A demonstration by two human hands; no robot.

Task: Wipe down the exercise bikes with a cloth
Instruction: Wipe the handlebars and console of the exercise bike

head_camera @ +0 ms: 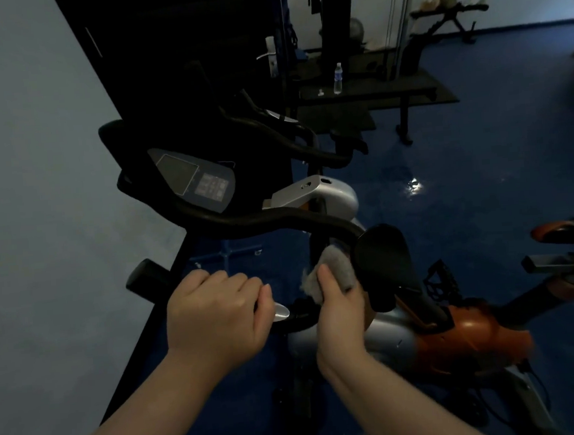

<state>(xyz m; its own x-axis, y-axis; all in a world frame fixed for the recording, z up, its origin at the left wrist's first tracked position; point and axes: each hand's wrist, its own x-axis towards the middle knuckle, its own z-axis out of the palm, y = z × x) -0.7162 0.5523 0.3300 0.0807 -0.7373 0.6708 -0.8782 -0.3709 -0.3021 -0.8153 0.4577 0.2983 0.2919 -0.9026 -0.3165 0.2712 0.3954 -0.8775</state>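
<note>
A black exercise bike with a grey console [194, 181] stands right before me, its curved handlebar [272, 220] running across the middle. My left hand [217, 310] is closed around the near handlebar grip, beside a silver sensor plate [280, 312]. My right hand [339, 310] holds a grey cloth [333, 271] pressed against the bar's right end, just left of a black saddle [384, 261]. An orange and silver bike body [464, 337] sits below the saddle.
A second bike's handlebar [290, 139] and silver housing [324, 194] stand behind. A pale wall [40, 200] is at left. A black bench [372, 90] carries a water bottle [337, 78]. A cable machine [336, 13] is at the back. The floor [478, 156] is blue.
</note>
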